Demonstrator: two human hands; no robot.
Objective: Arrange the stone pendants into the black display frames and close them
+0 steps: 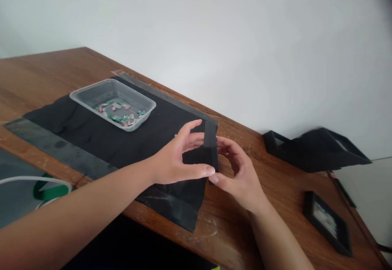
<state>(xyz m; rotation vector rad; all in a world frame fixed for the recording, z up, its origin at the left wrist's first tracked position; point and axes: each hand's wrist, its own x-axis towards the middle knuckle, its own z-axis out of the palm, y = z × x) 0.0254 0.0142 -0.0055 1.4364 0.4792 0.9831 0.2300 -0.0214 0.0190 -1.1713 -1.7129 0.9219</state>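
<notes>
"What's in the grip?"
"A black piece point(210, 139) — left hand point(174, 162) and right hand point(243, 180) both grasp it, thumbs together."
"Where?"
"At the black mat's point(58, 117) right end — a tub point(90, 92) of beads point(130, 120) sits left, a frame point(326, 221) right."

My feed's the head cam, pretty close in and kinda tilted, looking forward and down at the hands point(179, 156), table point(45, 72) and wall point(196, 37).

Beads point(126, 120) in container point(104, 90) on cloth point(137, 147), left of left hand point(177, 162); box point(310, 204) far right.
</notes>
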